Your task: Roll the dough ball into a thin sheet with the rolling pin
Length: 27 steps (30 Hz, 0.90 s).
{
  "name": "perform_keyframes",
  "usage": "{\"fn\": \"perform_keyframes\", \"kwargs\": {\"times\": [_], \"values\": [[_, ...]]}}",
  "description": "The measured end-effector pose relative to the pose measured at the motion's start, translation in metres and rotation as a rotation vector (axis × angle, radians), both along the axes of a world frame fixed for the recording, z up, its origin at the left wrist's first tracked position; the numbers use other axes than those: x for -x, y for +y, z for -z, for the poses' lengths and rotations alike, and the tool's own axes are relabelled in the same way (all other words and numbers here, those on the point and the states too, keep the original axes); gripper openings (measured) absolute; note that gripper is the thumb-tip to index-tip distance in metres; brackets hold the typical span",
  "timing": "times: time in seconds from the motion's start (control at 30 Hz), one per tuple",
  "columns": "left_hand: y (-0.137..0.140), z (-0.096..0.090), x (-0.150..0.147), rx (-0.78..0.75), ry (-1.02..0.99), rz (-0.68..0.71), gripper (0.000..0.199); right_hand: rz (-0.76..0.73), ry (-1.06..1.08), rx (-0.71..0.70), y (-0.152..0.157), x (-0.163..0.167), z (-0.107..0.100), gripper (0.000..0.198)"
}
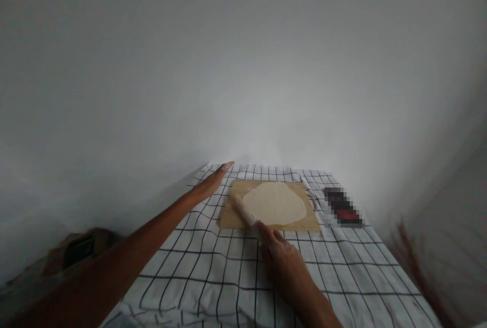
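Note:
A wide, thin sheet of dough (276,204) lies flat on a wooden board (229,220). My right hand (281,252) is closed round the near end of a pale rolling pin (244,211), which points away from me along the left side of the dough. Its far end is over the board's left part. My left hand (221,172) reaches out beyond the board's far left corner, holding nothing. Its fingers look stretched out, with whitish flour on them.
A white cloth with dark grid lines (213,267) covers the table, which meets a plain wall (266,64). To the board's right is a blurred-out dark and red item (344,209). A brownish object (81,247) stands low at left; thin reddish stalks (414,257) are at right.

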<state>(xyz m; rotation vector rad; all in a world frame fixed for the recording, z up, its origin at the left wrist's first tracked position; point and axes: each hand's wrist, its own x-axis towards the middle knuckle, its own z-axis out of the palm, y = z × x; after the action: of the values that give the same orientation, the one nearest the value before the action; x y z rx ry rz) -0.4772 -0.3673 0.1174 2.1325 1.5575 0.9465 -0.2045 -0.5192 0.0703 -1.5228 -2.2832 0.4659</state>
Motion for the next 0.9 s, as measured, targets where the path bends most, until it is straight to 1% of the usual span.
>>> {"fn": "perform_keyframes", "kwargs": {"times": [0.03,0.1,0.2,0.3,0.4,0.53,0.63,0.77,0.9], "values": [[0.003,-0.007,-0.001,-0.006,-0.019,0.01,0.068,0.014,0.027,-0.01,0.001,-0.002,0.001,0.056],[0.009,-0.018,-0.014,0.004,-0.045,0.066,0.066,0.037,0.076,-0.037,0.005,-0.007,0.003,0.054],[0.022,-0.022,-0.049,-0.015,0.064,0.13,0.06,0.057,0.094,-0.07,0.014,-0.01,0.001,0.051],[0.039,-0.012,-0.081,-0.01,0.199,0.15,0.057,0.064,0.041,-0.083,0.02,-0.006,-0.002,0.049],[0.054,0.006,-0.097,0.044,0.287,0.161,0.054,0.077,-0.026,-0.07,0.021,0.0,-0.003,0.049],[0.059,0.03,-0.095,0.121,0.391,0.158,0.058,0.088,-0.135,-0.022,0.021,0.005,-0.003,0.053],[0.054,0.041,-0.088,0.144,0.428,0.157,0.06,0.074,-0.22,0.02,0.02,0.008,-0.003,0.061],[0.048,0.044,-0.078,0.186,0.497,0.19,0.062,0.054,-0.242,0.02,0.015,0.01,-0.003,0.068],[0.041,0.042,-0.068,0.226,0.53,0.201,0.065,0.058,-0.184,0.039,0.008,0.011,-0.002,0.072]]}}
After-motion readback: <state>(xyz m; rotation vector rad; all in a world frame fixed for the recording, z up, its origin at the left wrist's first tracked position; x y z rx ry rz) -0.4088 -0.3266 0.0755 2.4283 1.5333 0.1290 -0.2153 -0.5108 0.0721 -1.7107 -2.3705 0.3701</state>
